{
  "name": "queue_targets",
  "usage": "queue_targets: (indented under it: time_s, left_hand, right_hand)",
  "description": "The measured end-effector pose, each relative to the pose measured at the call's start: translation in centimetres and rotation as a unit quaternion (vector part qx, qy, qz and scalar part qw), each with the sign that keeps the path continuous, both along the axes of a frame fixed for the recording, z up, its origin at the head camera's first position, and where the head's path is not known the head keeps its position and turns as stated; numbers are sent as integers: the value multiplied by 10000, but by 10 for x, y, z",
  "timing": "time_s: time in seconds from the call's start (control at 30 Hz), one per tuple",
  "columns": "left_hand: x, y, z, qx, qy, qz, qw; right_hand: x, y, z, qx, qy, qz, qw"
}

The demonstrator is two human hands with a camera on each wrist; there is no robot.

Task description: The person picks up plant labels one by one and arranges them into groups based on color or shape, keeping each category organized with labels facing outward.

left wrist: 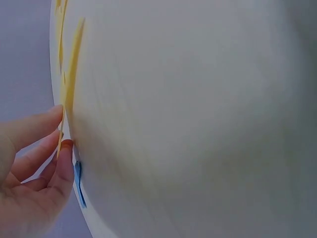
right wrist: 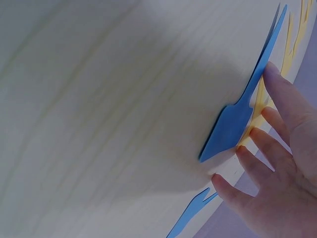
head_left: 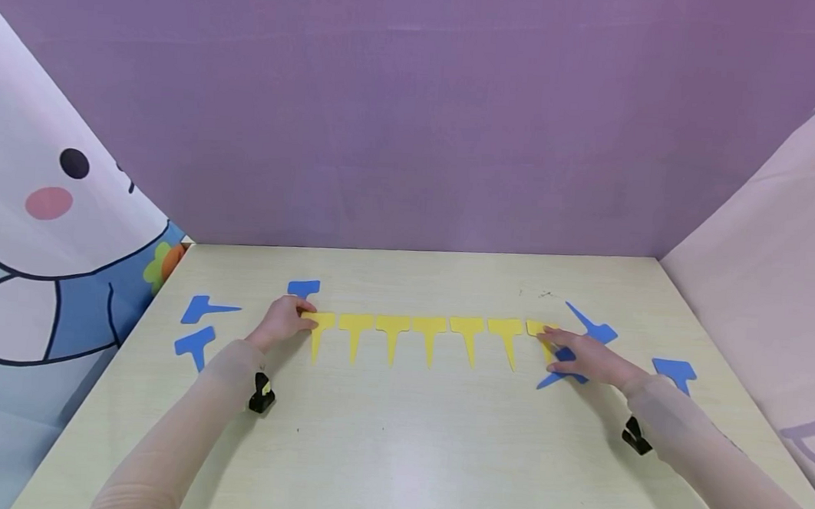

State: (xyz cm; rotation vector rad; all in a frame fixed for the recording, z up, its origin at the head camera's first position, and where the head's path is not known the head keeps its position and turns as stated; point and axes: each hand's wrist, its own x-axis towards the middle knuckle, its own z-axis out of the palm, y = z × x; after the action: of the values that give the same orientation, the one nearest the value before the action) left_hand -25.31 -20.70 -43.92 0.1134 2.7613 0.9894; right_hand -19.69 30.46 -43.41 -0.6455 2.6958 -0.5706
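Observation:
Several yellow T-shaped plant labels (head_left: 393,324) lie in a row across the table, stems toward me. At the row's left end, my left hand (head_left: 283,321) pinches the head of the outermost yellow label (head_left: 318,328) between thumb and fingers; the left wrist view shows its thin edge between them. A blue plant label (head_left: 303,287) lies just beyond that hand. My right hand (head_left: 592,358) has its fingers spread, fingertips on the rightmost yellow label (head_left: 539,327). A blue label (right wrist: 230,124) lies below the right hand, partly covered in the head view.
Two blue labels (head_left: 198,342) lie at the table's left. Another blue label (head_left: 592,324) lies beyond the right hand, and one (head_left: 675,371) near the right edge. A purple wall (head_left: 414,132) stands behind the table (head_left: 397,446), with printed cloth at both sides.

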Motion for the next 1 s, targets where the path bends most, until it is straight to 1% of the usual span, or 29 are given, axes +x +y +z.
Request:
queue_targets:
  time_s: [0.13, 0.33, 0.5, 0.63, 0.87, 1.0]
  left_hand:
    - [0, 0, -1, -56, 36, -53, 10000]
    - [-2, -1, -5, -171, 118, -78, 9998]
    - [-2, -1, -7, -322, 265, -151, 9990]
    - [0, -1, -5, -317, 375, -214, 9986]
    - [2, -8, 0, -201, 504, -90, 9985]
    - [2, -16, 5, -240, 615, -217, 9976]
  right_hand:
    - [0, 0, -1, 15, -8, -18, 10000]
    - [-1, 1, -2, 17, -10, -13, 10000]
    - [-1, 1, -2, -26, 5, 16, 10000]
    - [-1, 0, -2, -22, -8, 0, 10000]
    - [-2, 0, -2, 15, 5, -11, 10000]
    - [-2, 0, -2, 14, 10, -4, 10000]
